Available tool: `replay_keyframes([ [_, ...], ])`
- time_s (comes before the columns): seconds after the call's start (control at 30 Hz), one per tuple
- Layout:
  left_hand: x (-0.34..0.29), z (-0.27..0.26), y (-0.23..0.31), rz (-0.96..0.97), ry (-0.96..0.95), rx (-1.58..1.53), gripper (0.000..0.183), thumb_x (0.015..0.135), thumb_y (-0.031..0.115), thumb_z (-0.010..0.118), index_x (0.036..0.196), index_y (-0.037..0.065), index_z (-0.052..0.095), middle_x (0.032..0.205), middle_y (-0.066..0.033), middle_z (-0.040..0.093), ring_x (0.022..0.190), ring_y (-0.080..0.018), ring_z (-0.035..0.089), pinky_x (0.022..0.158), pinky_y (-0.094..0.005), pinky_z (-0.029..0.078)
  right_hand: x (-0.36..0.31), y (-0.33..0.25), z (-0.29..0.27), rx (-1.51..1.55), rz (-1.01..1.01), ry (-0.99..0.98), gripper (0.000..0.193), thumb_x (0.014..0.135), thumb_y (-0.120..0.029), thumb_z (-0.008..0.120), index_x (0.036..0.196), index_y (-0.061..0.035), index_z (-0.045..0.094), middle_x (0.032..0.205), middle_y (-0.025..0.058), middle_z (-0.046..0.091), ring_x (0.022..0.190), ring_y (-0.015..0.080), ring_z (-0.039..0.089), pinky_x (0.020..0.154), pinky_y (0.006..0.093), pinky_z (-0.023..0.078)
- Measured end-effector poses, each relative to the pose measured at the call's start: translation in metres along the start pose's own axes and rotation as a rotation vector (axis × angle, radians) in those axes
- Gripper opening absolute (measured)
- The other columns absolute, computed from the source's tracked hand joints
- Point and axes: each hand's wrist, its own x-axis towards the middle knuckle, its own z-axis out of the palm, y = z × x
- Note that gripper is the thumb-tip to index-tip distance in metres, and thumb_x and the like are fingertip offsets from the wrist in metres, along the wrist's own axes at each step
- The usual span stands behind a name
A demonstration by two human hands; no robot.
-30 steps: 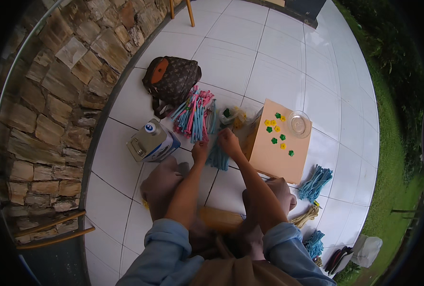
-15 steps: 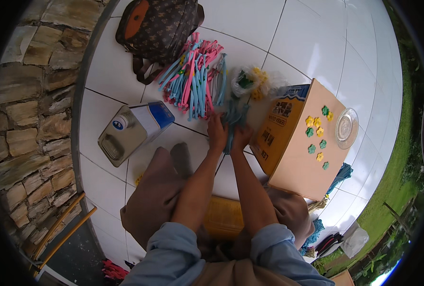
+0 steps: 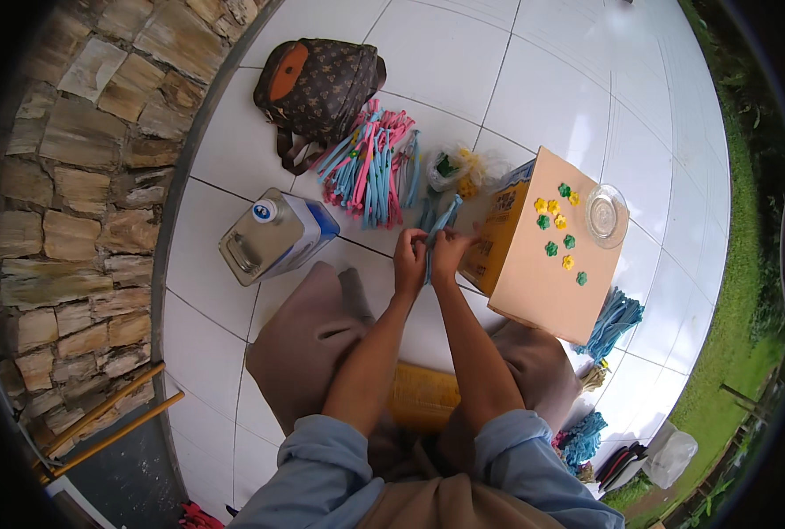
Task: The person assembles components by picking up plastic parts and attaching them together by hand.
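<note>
My left hand and my right hand are close together above the tiled floor between my knees. Both are closed on a light blue fabric strip, whose upper end slants up past my right fingers. Part of the strip hangs between my hands, and my fingers hide some of it. More dull blue strips lie on the floor just beyond. Farther off, a pile of pink and light blue knotted strips is spread out. A clear plastic bag with yellow and green pieces lies to its right.
An upturned cardboard box at my right carries several green and yellow flower pieces and a glass dish. To the left stands a metal can, with a brown patterned backpack behind it. Blue bundles lie beyond the box.
My hands have come closer together and lifted slightly. The blue strip, spread wider before, is now gathered narrow and slanting between them. The view has shifted a little.
</note>
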Motion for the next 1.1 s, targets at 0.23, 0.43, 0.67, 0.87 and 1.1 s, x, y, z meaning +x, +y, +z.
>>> replay_keyframes([
  [0.23, 0.027, -0.025, 0.106, 0.221, 0.331, -0.089, 0.025, 0.074, -0.011, 0.041, 0.096, 0.001, 0.045, 0.099, -0.0132, 0.049, 0.091, -0.0233, 0.051, 0.078, -0.0333, 0.042, -0.032, -0.121, -0.035, 0.119, -0.174, -0.322, 0.065, 0.077, 0.007, 0.051, 0.127, -0.0090, 0.013, 0.093, 0.0167, 0.056, 0.081, 0.0174, 0.056, 0.070, 0.0255, 0.046],
  [0.43, 0.032, -0.069, 0.262, 1.122, -0.276, 0.750, 0.046, 0.066, -0.003, 0.054, 0.111, 0.002, 0.045, 0.104, -0.0158, 0.049, 0.098, -0.0246, 0.049, 0.104, -0.0431, 0.018, -0.042, -0.230, -0.100, -0.116, -0.628, -0.643, 0.069, 0.074, 0.006, 0.053, 0.130, -0.0063, 0.015, 0.088, 0.0141, 0.060, 0.073, 0.0206, 0.058, 0.066, 0.0273, 0.046],
  [0.67, 0.007, -0.025, 0.240, 0.691, -0.514, 0.577, 0.021, 0.078, 0.018, 0.060, 0.089, 0.001, 0.052, 0.075, -0.0142, 0.059, 0.069, -0.0310, 0.058, 0.077, -0.0410, 0.045, -0.045, -0.252, -0.156, -0.744, -1.264, -0.116, 0.056, 0.074, 0.002, 0.053, 0.126, -0.0069, 0.034, 0.099, 0.0048, 0.058, 0.094, 0.0221, 0.049, 0.091, 0.0362, 0.033],
  [0.87, 0.019, 0.004, 0.241, 0.659, -0.394, 0.197, 0.018, 0.084, 0.014, 0.054, 0.087, -0.003, 0.049, 0.070, -0.0175, 0.056, 0.066, -0.0348, 0.055, 0.055, -0.0410, 0.040, -0.023, -0.248, -0.181, 0.193, -0.651, 0.145, 0.065, 0.082, -0.009, 0.055, 0.133, -0.0072, 0.013, 0.125, 0.0171, 0.034, 0.110, 0.0249, 0.040, 0.095, 0.0369, 0.030],
  [1.1, 0.007, 0.019, 0.256, 0.761, -0.357, 0.390, 0.019, 0.085, 0.011, 0.049, 0.102, 0.004, 0.051, 0.085, -0.0145, 0.046, 0.077, -0.0312, 0.051, 0.065, -0.0388, 0.044, -0.013, -0.265, -0.160, 0.619, -0.236, -0.475, 0.074, 0.087, -0.019, 0.051, 0.135, -0.0060, -0.003, 0.134, 0.0155, 0.031, 0.121, 0.0256, 0.037, 0.103, 0.0354, 0.023],
])
